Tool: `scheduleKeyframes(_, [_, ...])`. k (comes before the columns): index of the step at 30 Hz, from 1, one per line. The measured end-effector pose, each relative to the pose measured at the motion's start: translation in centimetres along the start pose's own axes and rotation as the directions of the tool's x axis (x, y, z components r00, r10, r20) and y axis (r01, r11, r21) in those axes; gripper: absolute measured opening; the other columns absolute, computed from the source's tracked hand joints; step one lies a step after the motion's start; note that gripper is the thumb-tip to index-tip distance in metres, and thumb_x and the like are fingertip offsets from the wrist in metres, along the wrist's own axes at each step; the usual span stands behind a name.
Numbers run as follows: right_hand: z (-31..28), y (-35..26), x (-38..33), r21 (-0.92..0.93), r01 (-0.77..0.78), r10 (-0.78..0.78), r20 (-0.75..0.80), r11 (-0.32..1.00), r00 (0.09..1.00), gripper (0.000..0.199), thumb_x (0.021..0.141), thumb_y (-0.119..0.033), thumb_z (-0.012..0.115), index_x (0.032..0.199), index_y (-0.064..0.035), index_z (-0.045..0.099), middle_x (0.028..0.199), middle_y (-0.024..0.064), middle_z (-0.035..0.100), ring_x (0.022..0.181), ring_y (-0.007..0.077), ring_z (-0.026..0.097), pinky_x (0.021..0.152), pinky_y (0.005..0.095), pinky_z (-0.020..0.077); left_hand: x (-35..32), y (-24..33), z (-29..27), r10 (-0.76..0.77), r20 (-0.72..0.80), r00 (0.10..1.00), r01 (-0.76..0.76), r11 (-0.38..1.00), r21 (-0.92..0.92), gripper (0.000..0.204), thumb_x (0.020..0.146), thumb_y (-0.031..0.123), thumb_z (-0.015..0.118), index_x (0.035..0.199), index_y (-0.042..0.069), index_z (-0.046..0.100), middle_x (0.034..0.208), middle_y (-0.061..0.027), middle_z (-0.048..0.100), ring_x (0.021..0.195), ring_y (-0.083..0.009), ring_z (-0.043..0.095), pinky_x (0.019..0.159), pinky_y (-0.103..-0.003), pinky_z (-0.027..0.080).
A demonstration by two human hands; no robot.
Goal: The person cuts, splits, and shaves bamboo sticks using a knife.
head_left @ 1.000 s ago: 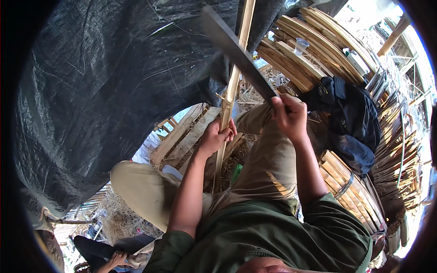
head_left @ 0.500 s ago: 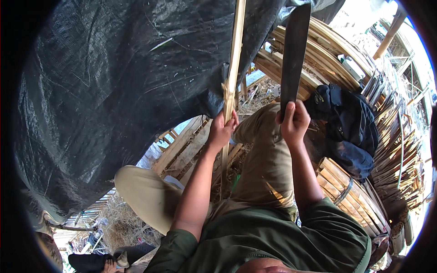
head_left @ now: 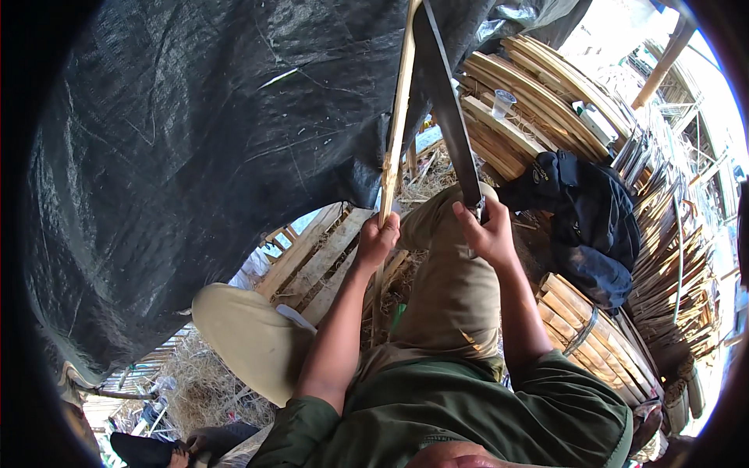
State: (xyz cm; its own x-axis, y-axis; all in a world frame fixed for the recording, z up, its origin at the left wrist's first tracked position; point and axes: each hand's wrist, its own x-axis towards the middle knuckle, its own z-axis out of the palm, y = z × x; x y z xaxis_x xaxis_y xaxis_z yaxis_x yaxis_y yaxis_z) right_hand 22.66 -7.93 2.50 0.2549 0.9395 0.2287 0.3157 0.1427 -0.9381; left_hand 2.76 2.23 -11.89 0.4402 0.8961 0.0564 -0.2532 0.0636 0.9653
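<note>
Strip of pale wood (head_left: 402,86), head view, gripped in the closed fingers of the left hand (head_left: 379,240). Right of the strip, the right hand (head_left: 487,232) has its fingers folded round the handle end of a machete (head_left: 449,109), its blade slanting toward the strip's upper part; whether they touch cannot be told. Black tarpaulin (head_left: 203,140) hangs left of the strip.

And here both forearms (head_left: 331,343) stretch forward side by side, left hand (head_left: 378,239) curled tight, right hand (head_left: 493,235) gripping almost level with it, thumb (head_left: 466,217) poking upward!
</note>
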Motion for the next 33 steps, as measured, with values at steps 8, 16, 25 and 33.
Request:
scheduleKeyframes(8, [-0.2,-3.7,-0.1,-0.181,-0.211,0.257,0.289,0.961,0.922,0.028,0.089,-0.025,0.072,0.094,0.0011,0.063,0.061,-0.0032,0.052,0.044,0.0052,0.046,0.041,0.0243,0.0334,0.0,-0.4,1.5,0.393,-0.082,0.916,-0.331,0.855,0.4,0.042,0.095,0.021,0.064,0.063,0.005,0.042,0.054,0.0011,0.036,0.052,-0.0081,0.034,0.048,-0.032,0.03])
scheduleKeyframes(16, [-1.7,-7.1,1.7,-0.299,-0.137,0.177,0.108,0.944,0.978,0.059,0.085,-0.048,0.075,0.064,0.0019,0.054,0.051,0.0037,0.049,0.046,0.0079,0.043,0.042,0.0316,0.035,0.5,0.3,2.4,0.456,-0.247,0.855,-0.257,0.786,0.563,0.045,0.091,0.013,0.067,0.058,0.003,0.037,0.049,-0.0038,0.03,0.049,-0.0118,0.027,0.045,-0.035,0.029])
scheduleKeyframes(25, [-0.4,-7.0,1.6,-0.3,-0.279,0.355,0.239,0.912,0.904,0.026,0.09,-0.025,0.071,0.086,-0.0007,0.063,0.056,-0.0019,0.053,0.04,0.0067,0.047,0.036,0.027,0.0334,0.4,-0.7,1.8,0.483,-0.266,0.834,-0.234,0.746,0.623,0.044,0.09,0.012,0.067,0.059,0.002,0.038,0.049,-0.0063,0.032,0.048,-0.014,0.029,0.045,-0.037,0.031])
scheduleKeyframes(33, [0.6,-1.7,2.3,-0.595,-0.013,0.129,0.153,0.804,0.98,0.033,0.086,-0.026,0.07,0.074,0.0039,0.06,0.056,0.0054,0.056,0.051,0.0136,0.053,0.047,0.0369,0.0401,0.0,-1.1,2.7,0.478,-0.279,0.833,-0.206,0.735,0.646,0.042,0.091,0.014,0.066,0.061,0.002,0.04,0.05,-0.0106,0.035,0.046,-0.0212,0.029,0.045,-0.037,0.033])
